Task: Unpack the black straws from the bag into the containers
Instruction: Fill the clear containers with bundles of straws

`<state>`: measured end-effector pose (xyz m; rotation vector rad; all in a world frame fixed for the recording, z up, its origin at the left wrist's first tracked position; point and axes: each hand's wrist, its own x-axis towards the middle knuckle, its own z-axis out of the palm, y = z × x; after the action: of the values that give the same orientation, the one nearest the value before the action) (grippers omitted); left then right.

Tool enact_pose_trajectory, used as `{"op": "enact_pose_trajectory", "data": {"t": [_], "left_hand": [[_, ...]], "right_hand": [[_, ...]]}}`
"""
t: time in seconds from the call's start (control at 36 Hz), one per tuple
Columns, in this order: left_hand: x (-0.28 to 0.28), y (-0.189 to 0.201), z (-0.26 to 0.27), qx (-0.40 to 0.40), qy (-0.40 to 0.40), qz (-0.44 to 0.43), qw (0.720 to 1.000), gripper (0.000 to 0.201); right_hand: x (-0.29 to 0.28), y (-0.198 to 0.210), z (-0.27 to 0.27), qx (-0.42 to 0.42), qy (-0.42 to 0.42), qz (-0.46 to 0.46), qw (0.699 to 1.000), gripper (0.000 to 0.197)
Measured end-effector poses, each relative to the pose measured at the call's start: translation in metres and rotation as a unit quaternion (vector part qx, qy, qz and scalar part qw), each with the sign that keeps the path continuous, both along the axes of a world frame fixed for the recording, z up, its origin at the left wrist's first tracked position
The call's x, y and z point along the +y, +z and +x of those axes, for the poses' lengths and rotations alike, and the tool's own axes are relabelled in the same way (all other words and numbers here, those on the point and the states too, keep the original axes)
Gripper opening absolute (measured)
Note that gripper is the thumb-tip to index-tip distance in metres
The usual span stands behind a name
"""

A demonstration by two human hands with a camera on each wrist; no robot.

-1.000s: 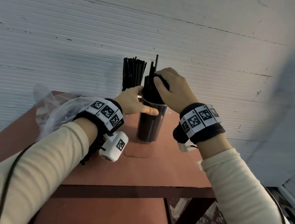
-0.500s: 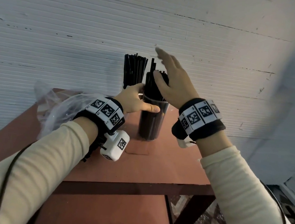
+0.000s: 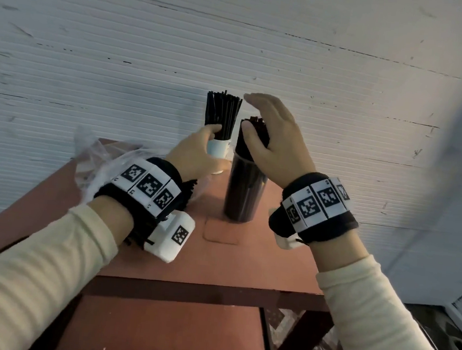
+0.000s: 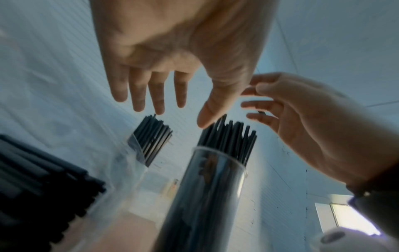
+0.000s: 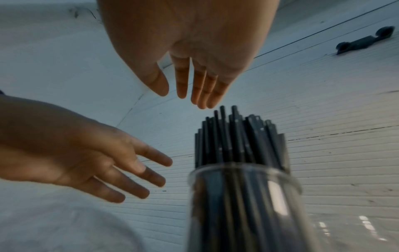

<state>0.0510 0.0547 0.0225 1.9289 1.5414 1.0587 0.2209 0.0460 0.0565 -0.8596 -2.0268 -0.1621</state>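
A tall clear container (image 3: pixel 243 195) full of black straws (image 3: pixel 253 126) stands mid-table. My right hand (image 3: pixel 248 111) hovers open over the straw tops, thumb beside them and fingers stretched out above; the right wrist view shows the right hand (image 5: pixel 183 88) flat and holding nothing. My left hand (image 3: pixel 209 138) is open to the left of the container, at the white cup (image 3: pixel 217 149) that holds more black straws (image 3: pixel 222 112). In the left wrist view the left hand (image 4: pixel 172 109) has straight fingers and grips nothing. A clear plastic bag (image 3: pixel 99 160) with straws lies at the table's left.
The reddish table (image 3: pixel 216 260) stands against a white ribbed wall (image 3: pixel 123 53). Its front edge is near me, with a lower shelf (image 3: pixel 168 331) beneath. The bag's black straws (image 4: pixel 43 179) lie just under my left wrist.
My left hand has let go of the clear container and moved back-left to the white cup. My right hand has lifted off the straw tops and opened.
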Motion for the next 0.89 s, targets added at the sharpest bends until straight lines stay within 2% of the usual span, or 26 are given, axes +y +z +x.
{"op": "enact_pose_trajectory", "data": {"t": [0.11,0.17,0.22,0.33,0.44,0.5,0.58,0.67,0.78,0.89], "left_hand": [[-0.021,0.007,-0.037,0.002,0.062,0.080,0.995,0.045],[-0.031,0.009,-0.056,0.011,0.079,0.097,0.992,0.032],[-0.038,0.009,-0.074,0.043,0.105,0.094,0.989,0.023],[-0.044,0.001,-0.108,0.106,0.126,0.044,0.985,0.028],[-0.047,-0.010,-0.128,0.133,0.072,-0.032,0.988,0.040],[-0.048,-0.014,-0.132,0.120,0.039,-0.058,0.990,0.050],[-0.047,-0.021,-0.137,0.111,0.033,-0.071,0.991,0.060],[-0.044,-0.025,-0.144,0.125,0.058,-0.050,0.989,0.056],[-0.045,-0.023,-0.147,0.078,0.076,-0.012,0.994,0.047],[-0.045,-0.020,-0.148,0.047,0.094,0.013,0.994,0.048]], "right_hand": [[-0.009,-0.006,-0.018,0.053,0.028,0.006,0.998,0.025],[-0.012,-0.011,-0.031,0.051,0.050,-0.027,0.997,0.014],[-0.016,-0.017,-0.044,0.023,0.068,-0.082,0.994,0.012],[-0.021,-0.038,-0.073,-0.104,0.092,-0.184,0.973,0.018],[-0.016,-0.057,-0.105,-0.211,0.085,-0.223,0.948,0.023],[-0.015,-0.059,-0.118,-0.276,0.061,-0.270,0.921,0.027],[-0.011,-0.062,-0.130,-0.357,0.015,-0.336,0.871,0.039],[-0.006,-0.067,-0.138,-0.357,0.013,-0.353,0.865,0.050],[-0.004,-0.072,-0.144,-0.349,0.009,-0.377,0.858,0.067],[-0.002,-0.073,-0.144,-0.324,0.035,-0.375,0.868,0.063]]}}
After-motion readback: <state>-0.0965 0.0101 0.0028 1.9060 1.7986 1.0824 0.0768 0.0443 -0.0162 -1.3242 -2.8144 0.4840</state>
